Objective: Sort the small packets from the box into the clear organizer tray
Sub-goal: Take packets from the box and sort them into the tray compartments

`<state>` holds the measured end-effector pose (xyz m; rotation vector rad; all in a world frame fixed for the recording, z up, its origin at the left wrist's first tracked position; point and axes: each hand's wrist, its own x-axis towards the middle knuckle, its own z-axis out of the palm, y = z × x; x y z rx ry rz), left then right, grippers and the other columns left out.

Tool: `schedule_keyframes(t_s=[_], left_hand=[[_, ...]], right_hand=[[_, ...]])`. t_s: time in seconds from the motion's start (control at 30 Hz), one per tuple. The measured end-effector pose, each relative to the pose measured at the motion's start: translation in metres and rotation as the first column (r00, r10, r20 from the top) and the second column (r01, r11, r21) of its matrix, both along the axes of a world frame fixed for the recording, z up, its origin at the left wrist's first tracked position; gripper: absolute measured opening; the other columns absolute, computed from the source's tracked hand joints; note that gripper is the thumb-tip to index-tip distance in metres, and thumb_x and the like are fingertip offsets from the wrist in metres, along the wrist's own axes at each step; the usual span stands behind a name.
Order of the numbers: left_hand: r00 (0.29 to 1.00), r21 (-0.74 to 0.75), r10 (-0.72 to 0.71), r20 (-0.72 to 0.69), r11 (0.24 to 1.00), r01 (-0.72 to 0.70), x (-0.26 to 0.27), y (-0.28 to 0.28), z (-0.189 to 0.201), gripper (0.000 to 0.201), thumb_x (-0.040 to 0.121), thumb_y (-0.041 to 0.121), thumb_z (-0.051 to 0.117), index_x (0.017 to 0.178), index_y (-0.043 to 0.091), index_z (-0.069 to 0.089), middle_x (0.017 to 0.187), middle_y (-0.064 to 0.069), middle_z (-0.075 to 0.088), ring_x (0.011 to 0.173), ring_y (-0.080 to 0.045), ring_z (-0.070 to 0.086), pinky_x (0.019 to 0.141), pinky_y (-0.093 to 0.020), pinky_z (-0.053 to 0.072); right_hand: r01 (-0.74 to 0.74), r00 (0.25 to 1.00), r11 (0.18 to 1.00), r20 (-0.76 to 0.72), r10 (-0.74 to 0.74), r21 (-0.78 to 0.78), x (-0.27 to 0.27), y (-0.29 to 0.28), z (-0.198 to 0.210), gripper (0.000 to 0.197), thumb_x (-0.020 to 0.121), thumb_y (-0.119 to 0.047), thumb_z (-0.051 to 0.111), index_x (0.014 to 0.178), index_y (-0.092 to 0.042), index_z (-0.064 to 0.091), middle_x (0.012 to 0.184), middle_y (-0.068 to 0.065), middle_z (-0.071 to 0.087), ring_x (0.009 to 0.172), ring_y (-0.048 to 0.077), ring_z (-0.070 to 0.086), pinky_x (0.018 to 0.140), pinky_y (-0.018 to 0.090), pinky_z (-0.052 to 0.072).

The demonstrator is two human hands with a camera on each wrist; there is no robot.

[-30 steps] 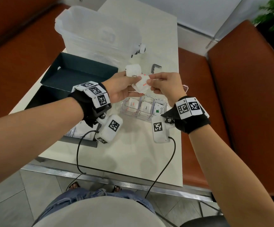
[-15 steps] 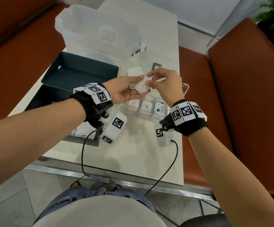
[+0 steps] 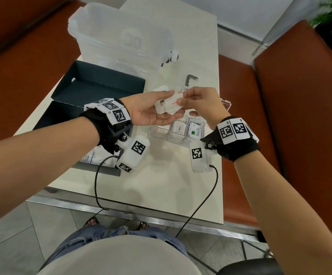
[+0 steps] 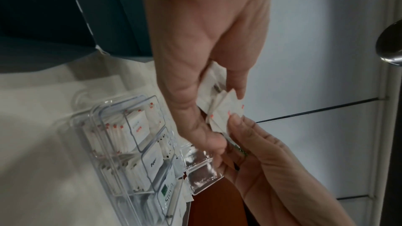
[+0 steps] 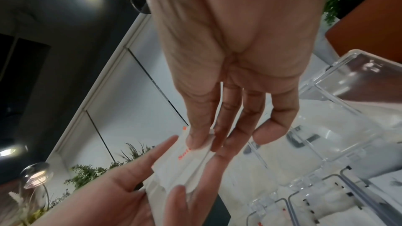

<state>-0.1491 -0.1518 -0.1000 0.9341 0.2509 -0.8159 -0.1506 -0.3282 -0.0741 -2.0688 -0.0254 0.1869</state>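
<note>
White tabletop (image 3: pixel 171 185) between rust-brown benches; both hands raised above its middle.

Right fingertips (image 5: pixel 196 141) pinch one small white paper packet with red lettering (image 3: pixel 174 103) at the right edge of a fanned bundle of like packets (image 4: pixel 218 109). Right hand (image 3: pixel 200 104) otherwise loosely curled. Left hand (image 3: pixel 147 111) lies palm-up under the bundle, fingers nearly straight, thumb bearing on the bundle's near side; it cradles rather than clenches.

Step judged: separating a single packet by type, mid-sort. Next move probably calls for drawing that packet free without dragging its neighbours, then lowering it on edge into the matching compartment of the clear plastic organizer tray (image 3: pixel 161 133), which sits directly below and near the hands, its hinged lid open to the right.

Dark blue-green cardboard box (image 3: pixel 65 116) left of the tray; more packets show at its near end.

Hard to make out: full lettering on the pinched packet; bundle count; tray's far compartments, covered by the hands; most of the box floor, behind the left forearm.
</note>
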Motion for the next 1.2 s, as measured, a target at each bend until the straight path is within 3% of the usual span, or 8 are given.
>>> schedule_keyframes(t_s=[0.17, 0.5, 0.6, 0.83, 0.97, 1.07, 1.13, 1.2], left_hand=[[0.999, -0.037, -0.025, 0.021, 0.999, 0.026, -0.002, 0.004, 0.004, 0.027, 0.095, 0.025, 0.059, 0.113, 0.004, 0.060, 0.107, -0.019, 0.070, 0.092, -0.026, 0.072, 0.074, -0.030, 0.060], [1.000, -0.069, 0.008, 0.007, 0.998, -0.008, -0.003, 0.004, 0.007, 0.027, 0.097, 0.026, 0.057, 0.111, 0.003, 0.060, 0.108, -0.019, 0.069, 0.090, -0.025, 0.071, 0.073, -0.025, 0.058], [0.999, -0.074, 0.038, 0.000, 0.997, -0.038, -0.003, 0.004, 0.006, 0.027, 0.096, 0.025, 0.060, 0.112, 0.004, 0.061, 0.109, -0.018, 0.069, 0.087, -0.024, 0.071, 0.068, -0.024, 0.059], [0.994, 0.019, 0.110, 0.000, 0.994, -0.110, 0.000, 0.014, 0.003, 0.030, 0.096, 0.025, 0.059, 0.118, 0.004, 0.056, 0.108, -0.021, 0.069, 0.089, -0.028, 0.072, 0.073, -0.034, 0.061], [0.970, 0.202, 0.217, 0.113, 0.950, -0.236, 0.010, 0.028, 0.002, 0.027, 0.096, 0.021, 0.059, 0.118, 0.009, 0.050, 0.108, -0.021, 0.069, 0.088, -0.029, 0.070, 0.076, -0.037, 0.060], [0.958, 0.222, 0.248, 0.142, 0.935, -0.275, 0.012, 0.037, 0.003, 0.019, 0.096, 0.019, 0.060, 0.110, 0.009, 0.051, 0.111, -0.021, 0.068, 0.090, -0.029, 0.070, 0.076, -0.038, 0.060], [0.957, 0.220, 0.248, 0.148, 0.935, -0.277, 0.011, 0.039, 0.002, 0.017, 0.096, 0.018, 0.059, 0.108, 0.009, 0.051, 0.110, -0.021, 0.069, 0.088, -0.028, 0.071, 0.075, -0.038, 0.060], [0.958, 0.223, 0.245, 0.152, 0.935, -0.274, 0.010, 0.039, 0.002, 0.016, 0.097, 0.018, 0.059, 0.107, 0.009, 0.052, 0.108, -0.020, 0.069, 0.088, -0.027, 0.072, 0.075, -0.037, 0.061]], right_hand=[[-0.028, 1.000, 0.999, 0.012, 0.028, 0.045, -0.002, -0.002, 0.001, 0.014, 0.085, -0.011, 0.071, 0.097, -0.017, 0.070, 0.078, -0.003, 0.073, 0.066, 0.005, 0.067, 0.067, 0.023, 0.050], [-0.066, 0.990, 0.996, 0.124, 0.074, -0.067, -0.001, 0.007, 0.003, 0.026, 0.091, -0.015, 0.064, 0.114, -0.023, 0.071, 0.095, -0.002, 0.073, 0.075, 0.007, 0.064, 0.070, 0.022, 0.051], [-0.034, 0.996, 0.998, 0.076, 0.037, -0.048, 0.000, 0.008, 0.002, 0.024, 0.090, -0.017, 0.067, 0.114, -0.017, 0.069, 0.095, 0.012, 0.072, 0.080, 0.013, 0.066, 0.075, 0.029, 0.052], [0.083, 0.989, 0.997, 0.125, -0.083, 0.002, 0.010, 0.012, -0.006, 0.013, 0.085, -0.008, 0.070, 0.098, -0.005, 0.072, 0.074, -0.001, 0.065, 0.058, -0.002, 0.055, 0.059, 0.010, 0.043], [0.092, 0.986, 0.983, 0.151, -0.068, -0.158, 0.025, 0.008, -0.012, 0.019, 0.082, -0.010, 0.074, 0.101, -0.004, 0.073, 0.086, 0.005, 0.069, 0.077, 0.009, 0.060, 0.077, 0.013, 0.047], [-0.039, 0.991, 0.924, 0.102, 0.084, -0.381, 0.029, 0.013, -0.022, 0.022, 0.083, -0.010, 0.073, 0.104, -0.002, 0.073, 0.088, 0.003, 0.066, 0.081, 0.009, 0.057, 0.063, -0.001, 0.036], [-0.113, 0.986, 0.870, 0.051, 0.156, -0.480, 0.030, 0.020, -0.029, 0.021, 0.085, -0.008, 0.070, 0.106, -0.002, 0.072, 0.096, 0.008, 0.070, 0.085, 0.012, 0.058, 0.068, 0.005, 0.038], [-0.152, 0.985, 0.819, -0.011, 0.175, -0.553, 0.032, 0.028, -0.036, 0.022, 0.087, -0.009, 0.067, 0.108, -0.004, 0.072, 0.106, 0.012, 0.070, 0.096, 0.019, 0.062, 0.082, 0.020, 0.045]])
